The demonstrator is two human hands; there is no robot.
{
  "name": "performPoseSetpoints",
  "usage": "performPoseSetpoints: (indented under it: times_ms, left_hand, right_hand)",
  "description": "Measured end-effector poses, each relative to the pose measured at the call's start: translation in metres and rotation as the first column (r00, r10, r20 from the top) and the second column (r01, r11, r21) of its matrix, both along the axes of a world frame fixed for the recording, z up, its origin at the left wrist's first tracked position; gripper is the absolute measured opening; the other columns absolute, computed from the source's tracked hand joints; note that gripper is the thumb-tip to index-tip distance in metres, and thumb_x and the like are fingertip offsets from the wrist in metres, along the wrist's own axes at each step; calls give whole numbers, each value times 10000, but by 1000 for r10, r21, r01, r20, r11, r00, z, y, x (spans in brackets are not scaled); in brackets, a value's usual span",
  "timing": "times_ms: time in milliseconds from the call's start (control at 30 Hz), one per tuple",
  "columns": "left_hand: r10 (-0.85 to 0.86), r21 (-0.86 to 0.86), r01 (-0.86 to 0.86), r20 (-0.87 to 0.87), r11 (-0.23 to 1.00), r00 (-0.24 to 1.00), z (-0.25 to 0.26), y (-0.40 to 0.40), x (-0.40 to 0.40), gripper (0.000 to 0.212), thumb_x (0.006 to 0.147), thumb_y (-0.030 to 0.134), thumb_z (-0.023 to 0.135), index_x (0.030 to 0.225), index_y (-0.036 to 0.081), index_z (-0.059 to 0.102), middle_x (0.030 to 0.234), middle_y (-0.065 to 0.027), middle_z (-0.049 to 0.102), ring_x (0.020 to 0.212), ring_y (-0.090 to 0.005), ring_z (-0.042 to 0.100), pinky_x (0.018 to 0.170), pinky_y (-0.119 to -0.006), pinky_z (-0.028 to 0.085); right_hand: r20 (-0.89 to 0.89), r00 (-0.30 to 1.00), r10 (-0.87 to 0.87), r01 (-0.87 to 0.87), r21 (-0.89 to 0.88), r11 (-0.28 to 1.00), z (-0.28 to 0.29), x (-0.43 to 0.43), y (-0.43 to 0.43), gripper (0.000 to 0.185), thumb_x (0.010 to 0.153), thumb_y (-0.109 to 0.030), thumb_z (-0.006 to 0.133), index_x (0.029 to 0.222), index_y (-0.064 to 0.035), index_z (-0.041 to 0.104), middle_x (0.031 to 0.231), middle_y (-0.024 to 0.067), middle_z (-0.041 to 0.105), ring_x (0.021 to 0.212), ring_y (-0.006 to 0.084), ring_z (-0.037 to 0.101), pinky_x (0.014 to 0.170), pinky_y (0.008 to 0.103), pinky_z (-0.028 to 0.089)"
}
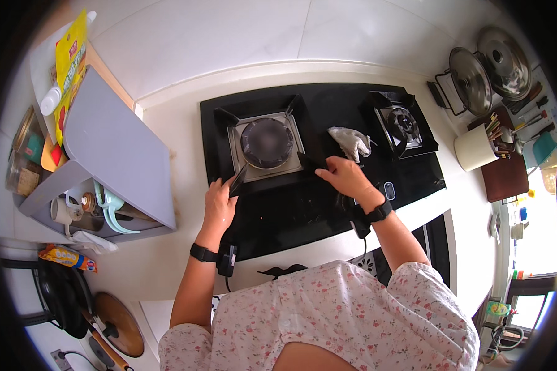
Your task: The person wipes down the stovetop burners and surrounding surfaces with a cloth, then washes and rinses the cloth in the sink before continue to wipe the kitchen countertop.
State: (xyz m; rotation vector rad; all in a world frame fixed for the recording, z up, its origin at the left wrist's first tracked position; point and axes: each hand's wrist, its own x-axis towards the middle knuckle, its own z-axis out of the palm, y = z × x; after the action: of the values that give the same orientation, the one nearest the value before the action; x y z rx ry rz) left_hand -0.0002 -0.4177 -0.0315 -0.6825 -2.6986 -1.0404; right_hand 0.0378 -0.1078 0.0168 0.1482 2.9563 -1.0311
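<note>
My left hand grips the near left prong of a black pan support around the left gas burner. At its near right prong, my right hand pinches the black metal between thumb and fingers. Whether the support rests on the hob or is raised, I cannot tell. The burner's dark round cap sits in a square metal tray. A crumpled grey cloth lies on the black glass hob, just beyond my right hand. To the right is a smaller burner with its own black support.
A grey organizer with cups and packets stands left of the hob. At the right are a cream utensil holder and metal pot lids on a rack. A pan and a brown lid hang at the lower left.
</note>
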Motion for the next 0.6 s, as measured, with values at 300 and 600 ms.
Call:
performPoseSetpoints:
  times_ms: [300,600]
  left_hand:
    - [-30,-36,31,33,999,999,-6,-2,-5,514,712,11,652,1194,71,483,933,-160,538,896,-366,508,789,-435,429]
    - [-84,146,64,134,987,987,34,-30,18,588,786,48,622,1318,125,387,1068,-119,525,961,-275,506,878,-366,418]
  right_hand:
    - [-237,969,64,49,441,896,-7,-29,87,469,719,-135,651,1176,-106,554,1166,180,519,1061,351,490,928,392,388]
    - [65,985,158,-169,513,842,-14,-29,64,252,688,-84,622,938,-52,637,946,181,576,884,357,580,774,399,479]
